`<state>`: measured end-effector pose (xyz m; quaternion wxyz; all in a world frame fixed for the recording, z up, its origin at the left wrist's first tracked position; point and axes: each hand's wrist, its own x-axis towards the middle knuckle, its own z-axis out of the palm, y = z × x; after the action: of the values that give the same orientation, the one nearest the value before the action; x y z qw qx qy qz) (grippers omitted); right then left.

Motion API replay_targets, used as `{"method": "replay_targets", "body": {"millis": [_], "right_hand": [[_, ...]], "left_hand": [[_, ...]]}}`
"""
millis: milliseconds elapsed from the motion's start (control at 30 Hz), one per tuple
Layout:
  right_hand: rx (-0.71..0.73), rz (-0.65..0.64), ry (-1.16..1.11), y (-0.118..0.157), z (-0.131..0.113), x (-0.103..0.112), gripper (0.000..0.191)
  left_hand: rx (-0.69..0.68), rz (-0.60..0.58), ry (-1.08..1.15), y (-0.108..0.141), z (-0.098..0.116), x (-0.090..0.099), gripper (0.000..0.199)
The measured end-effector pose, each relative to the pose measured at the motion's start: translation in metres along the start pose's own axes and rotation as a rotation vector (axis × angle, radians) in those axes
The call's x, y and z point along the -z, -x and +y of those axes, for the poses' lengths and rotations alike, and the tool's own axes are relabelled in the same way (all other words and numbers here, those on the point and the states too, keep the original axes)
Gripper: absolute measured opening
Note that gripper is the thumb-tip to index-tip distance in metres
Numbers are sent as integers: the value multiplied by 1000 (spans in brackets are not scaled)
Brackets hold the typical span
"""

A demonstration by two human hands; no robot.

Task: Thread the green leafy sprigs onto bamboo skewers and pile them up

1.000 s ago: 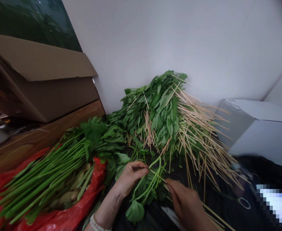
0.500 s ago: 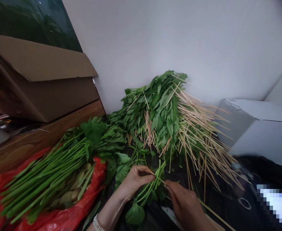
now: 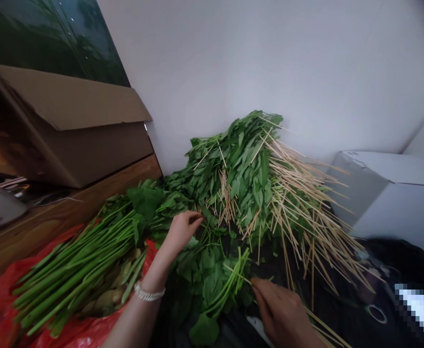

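My right hand (image 3: pixel 279 302) pinches a thin wooden skewer (image 3: pixel 247 281) at the lower centre. Several green stems with leaves (image 3: pixel 233 278) are threaded across that skewer. Farther up and to the left, my left hand (image 3: pixel 186 227) has its thumb and fingertips together over loose leafy greens; whatever lies between the fingertips is too small to make out. A large pile of skewered leaves (image 3: pixel 244 164) lies behind both hands, with many bare skewer ends (image 3: pixel 306 198) pointing right. Loose leaves (image 3: pixel 208 261) rest on dark plastic beneath the hands.
At the left, a red plastic bag (image 3: pixel 2 285) holds long green stems (image 3: pixel 77 261) and tubers. Above it, a cardboard box (image 3: pixel 89 150) stands on a wooden surface (image 3: pixel 45 220). A white box (image 3: pixel 393 193) is at the right, near a roll (image 3: pixel 376 314). A white wall rises behind.
My left hand has left the threaded stems and moved up and left to the loose greens. My right hand stays with the skewer. The view has shifted slightly.
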<state>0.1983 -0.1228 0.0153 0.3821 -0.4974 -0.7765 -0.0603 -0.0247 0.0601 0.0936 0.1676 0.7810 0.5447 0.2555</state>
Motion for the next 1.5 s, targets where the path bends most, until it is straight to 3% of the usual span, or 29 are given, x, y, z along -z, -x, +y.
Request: {"method": "replay_targets", "body": {"millis": [100,200,300,400,533,667,800,967,1100,1500], "right_hand": [[-5,-1,8,1,2,-2,27],[3,7,19,1,5,-4,26],[21,9,15,1,6,-5,24],[22,13,12,0,5,-4,24],[0,-9,8,0,3,-3,24],[-15,8,7,2,4,-4,26],[-6,25,30,4,7,-6,29],[-32,30,15,3,8,-4,29],[-63,22,7,2,7,-4,28],[-77,-10,24,2,7,-3,30]], "left_hand": [[99,-4,-204,-13,-5,-25,23],[172,-27,-250,-16,-9,-50,20],[218,-51,-248,-17,-15,-60,16],[211,-77,-170,-18,-21,-56,20],[131,-118,14,-10,-15,-35,23],[58,-237,557,20,11,-19,24],[205,-423,952,53,27,-30,30],[390,-336,1244,65,21,-51,35],[438,-312,1272,66,20,-53,34],[387,-311,1157,70,28,-53,33]]}}
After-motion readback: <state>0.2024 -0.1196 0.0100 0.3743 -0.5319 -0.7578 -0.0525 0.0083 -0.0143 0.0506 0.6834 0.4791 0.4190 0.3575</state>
